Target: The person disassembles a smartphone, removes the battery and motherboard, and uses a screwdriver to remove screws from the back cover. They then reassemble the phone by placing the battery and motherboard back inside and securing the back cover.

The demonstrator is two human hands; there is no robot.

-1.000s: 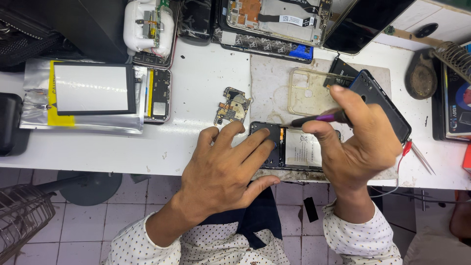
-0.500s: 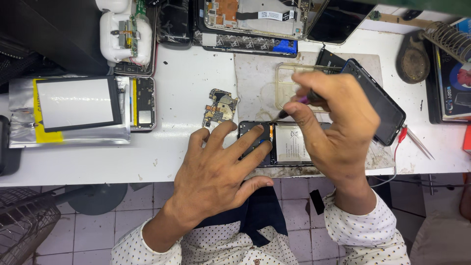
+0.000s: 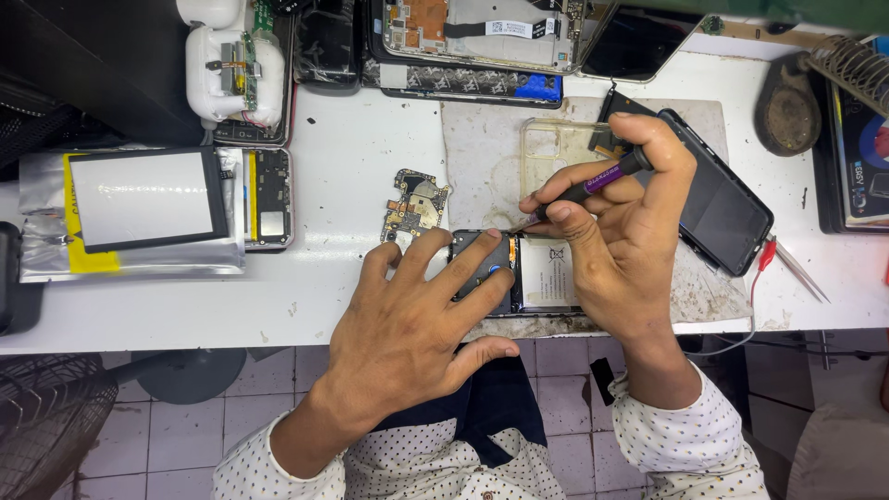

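Observation:
An opened phone (image 3: 532, 273) lies at the near edge of the white bench, its silver battery showing. My left hand (image 3: 412, 319) is spread flat on its dark left part, fingers apart, pressing it down. My right hand (image 3: 625, 231) grips a thin screwdriver (image 3: 593, 182) with a purple and black handle, its tip at the phone's top edge near my left fingertips. A small loose circuit board (image 3: 415, 204) sits just beyond my left fingers.
A black phone (image 3: 718, 199) lies right of my right hand on the stained work mat (image 3: 482, 139). A screen on a silver bag (image 3: 139, 199) lies far left. Opened phones (image 3: 472, 37) line the back edge. Tweezers (image 3: 801, 273) rest at the right.
My right hand has lifted its wrist and tilted the screwdriver steeper, with the tip still at the phone's top edge. My left hand has stayed spread on the phone.

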